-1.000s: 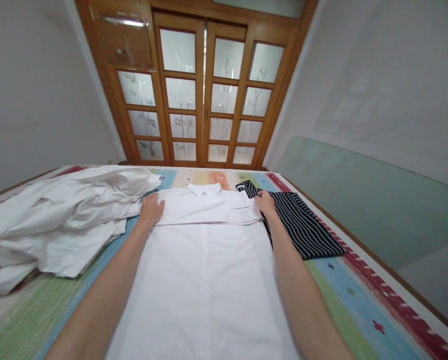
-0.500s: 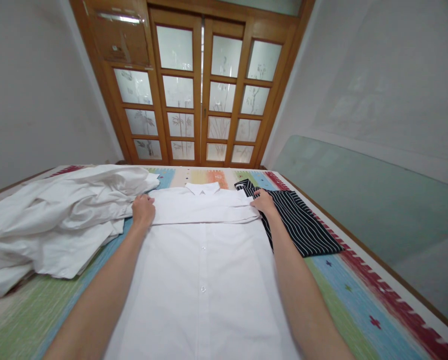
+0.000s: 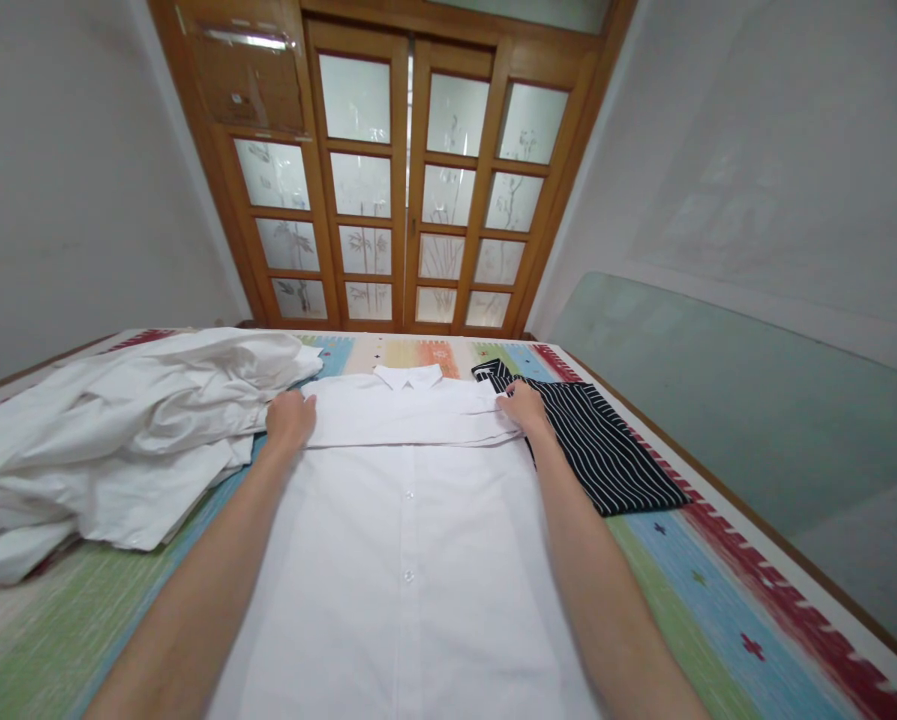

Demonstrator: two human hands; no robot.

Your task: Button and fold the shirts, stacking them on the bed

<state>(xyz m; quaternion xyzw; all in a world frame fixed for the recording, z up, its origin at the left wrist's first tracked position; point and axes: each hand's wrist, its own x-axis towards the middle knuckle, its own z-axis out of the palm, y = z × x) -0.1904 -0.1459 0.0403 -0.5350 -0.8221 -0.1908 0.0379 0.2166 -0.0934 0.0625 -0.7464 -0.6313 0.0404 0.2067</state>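
A white button-up shirt (image 3: 410,540) lies front side up before me, its collar pointing away. Its sleeves (image 3: 395,420) are folded flat across the chest in a horizontal band. At the left end of that band, my left hand (image 3: 290,422) is closed on the shirt's edge by the shoulder. My right hand (image 3: 524,405) pinches the opposite edge, thumb and fingers pressed together on the cloth. Just beyond the right hand, and partly under the shirt, is a folded black garment with white stripes (image 3: 605,440).
Crumpled white cloth (image 3: 133,440) is heaped to the left, close to my left hand. Everything rests on a colourful patterned bed cover (image 3: 718,610). A pale green panel (image 3: 740,380) runs along the right wall. Wooden glazed doors (image 3: 410,180) stand beyond the far edge.
My right hand has shifted very slightly inward along the shirt's edge. The left hand keeps its place at the other side, and the shirt lies as before.
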